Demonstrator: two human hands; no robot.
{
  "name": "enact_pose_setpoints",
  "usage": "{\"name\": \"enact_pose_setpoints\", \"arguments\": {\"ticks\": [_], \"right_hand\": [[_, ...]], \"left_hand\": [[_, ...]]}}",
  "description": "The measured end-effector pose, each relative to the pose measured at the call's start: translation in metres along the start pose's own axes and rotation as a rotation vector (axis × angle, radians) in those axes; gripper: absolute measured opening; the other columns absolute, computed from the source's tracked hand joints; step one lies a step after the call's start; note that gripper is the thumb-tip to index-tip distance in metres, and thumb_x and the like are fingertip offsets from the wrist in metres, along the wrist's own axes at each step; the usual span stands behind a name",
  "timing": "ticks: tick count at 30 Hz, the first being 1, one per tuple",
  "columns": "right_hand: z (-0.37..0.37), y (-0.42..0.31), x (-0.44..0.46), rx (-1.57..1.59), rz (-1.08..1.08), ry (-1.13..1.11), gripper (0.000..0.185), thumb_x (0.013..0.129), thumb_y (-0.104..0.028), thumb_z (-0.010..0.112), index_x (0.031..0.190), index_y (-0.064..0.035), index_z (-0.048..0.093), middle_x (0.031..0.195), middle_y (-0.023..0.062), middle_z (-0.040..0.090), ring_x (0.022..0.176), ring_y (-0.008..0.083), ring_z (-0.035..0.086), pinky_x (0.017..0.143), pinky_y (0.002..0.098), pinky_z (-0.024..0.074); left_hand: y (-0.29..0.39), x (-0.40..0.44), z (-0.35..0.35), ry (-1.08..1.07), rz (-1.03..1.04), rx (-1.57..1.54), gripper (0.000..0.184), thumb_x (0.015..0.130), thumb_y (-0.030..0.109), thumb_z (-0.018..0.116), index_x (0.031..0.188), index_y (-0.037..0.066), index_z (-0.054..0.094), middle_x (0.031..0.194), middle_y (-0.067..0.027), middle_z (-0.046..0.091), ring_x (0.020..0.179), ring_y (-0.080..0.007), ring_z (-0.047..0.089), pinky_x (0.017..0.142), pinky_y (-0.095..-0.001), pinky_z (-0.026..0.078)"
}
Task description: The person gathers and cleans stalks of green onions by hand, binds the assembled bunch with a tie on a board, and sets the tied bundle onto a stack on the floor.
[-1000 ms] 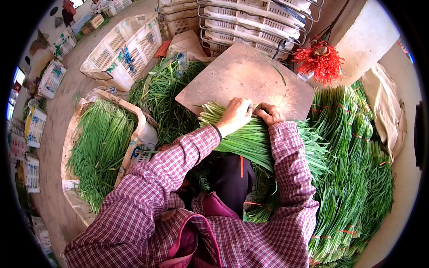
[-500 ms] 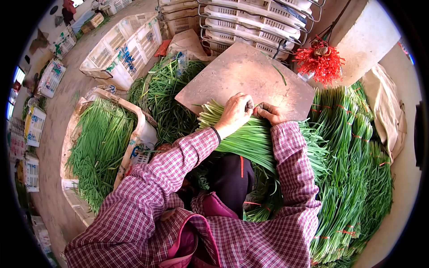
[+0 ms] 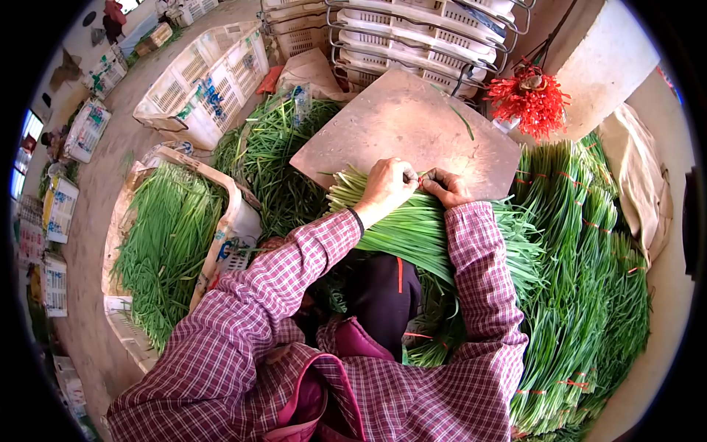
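A bunch of garlic chives (image 3: 409, 230), pale stem ends to the left and green leaves to the right, lies across my lap at the near edge of a brown board (image 3: 412, 121). My left hand (image 3: 389, 186) rests over the stems, its thumb and fingers pinched together. Beside it, my right hand (image 3: 448, 188) is also closed in a pinch, fingertips almost touching the left ones. A bit of red tie (image 3: 420, 181) shows between the two pinches; the rest of it is hidden by hands and stems. Another red tie (image 3: 400, 275) lies on my dark-trousered knee.
Tied chive bunches (image 3: 567, 287) are piled at right. Red ties (image 3: 527, 101) hang in a cluster by the wall. Loose chives (image 3: 171, 243) fill a crate (image 3: 234, 210) at left; more leaves (image 3: 276, 155) lie behind it. Stacked white crates (image 3: 420, 37) stand beyond the board.
Both hands stay at nearly the same spot over the bunch, still pinched close together. A little more red shows between the fingertips now.
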State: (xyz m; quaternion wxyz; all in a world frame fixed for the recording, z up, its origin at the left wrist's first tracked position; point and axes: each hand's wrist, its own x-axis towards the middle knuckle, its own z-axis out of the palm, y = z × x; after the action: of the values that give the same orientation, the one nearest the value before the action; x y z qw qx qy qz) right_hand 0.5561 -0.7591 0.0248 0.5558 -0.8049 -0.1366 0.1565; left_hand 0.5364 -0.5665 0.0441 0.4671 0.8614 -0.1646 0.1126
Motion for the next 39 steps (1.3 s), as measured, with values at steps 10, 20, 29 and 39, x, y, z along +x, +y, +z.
{"name": "enact_pose_setpoints", "arguments": {"ticks": [10,20,29,39], "right_hand": [[0.001,0.0,-0.001,-0.081,-0.042,0.062,0.021,0.089,-0.019,0.062,0.1,-0.0033,0.067,0.085,0.006,0.069,0.081,0.0116,0.063,0.077,0.0277,0.0487],[0.003,0.006,0.003,-0.044,-0.036,0.076,0.017,0.089,-0.017,0.064,0.099,-0.0024,0.067,0.084,0.0053,0.069,0.078,0.0097,0.063,0.074,0.0262,0.0498],[0.006,0.0,-0.001,-0.094,-0.08,0.112,0.017,0.087,-0.016,0.066,0.097,-0.0024,0.067,0.08,0.0054,0.069,0.074,0.0096,0.063,0.071,0.0264,0.0504],[0.006,0.003,0.003,-0.127,-0.079,0.108,0.018,0.086,-0.018,0.068,0.095,-0.0027,0.067,0.08,0.0073,0.069,0.076,0.0122,0.064,0.072,0.0282,0.0506]], "left_hand": [[-0.004,0.0,0.003,-0.021,-0.076,-0.057,0.008,0.073,0.005,0.07,0.075,-0.002,0.068,0.069,-0.0122,0.067,0.061,-0.0177,0.065,0.058,-0.0292,0.052],[-0.008,0.001,0.004,-0.027,-0.174,-0.214,0.015,0.069,0.014,0.076,0.07,0.001,0.07,0.065,-0.0141,0.067,0.06,-0.0222,0.066,0.06,-0.0335,0.052],[-0.004,0.003,-0.003,-0.117,-0.235,-0.206,0.014,0.074,0.011,0.072,0.074,-0.002,0.068,0.067,-0.0077,0.066,0.06,-0.0108,0.061,0.056,-0.025,0.048],[-0.005,0.009,-0.005,-0.181,-0.219,-0.176,0.022,0.067,0.022,0.066,0.069,0.0,0.068,0.058,-0.0132,0.062,0.056,-0.0218,0.06,0.055,-0.0346,0.046]]}}
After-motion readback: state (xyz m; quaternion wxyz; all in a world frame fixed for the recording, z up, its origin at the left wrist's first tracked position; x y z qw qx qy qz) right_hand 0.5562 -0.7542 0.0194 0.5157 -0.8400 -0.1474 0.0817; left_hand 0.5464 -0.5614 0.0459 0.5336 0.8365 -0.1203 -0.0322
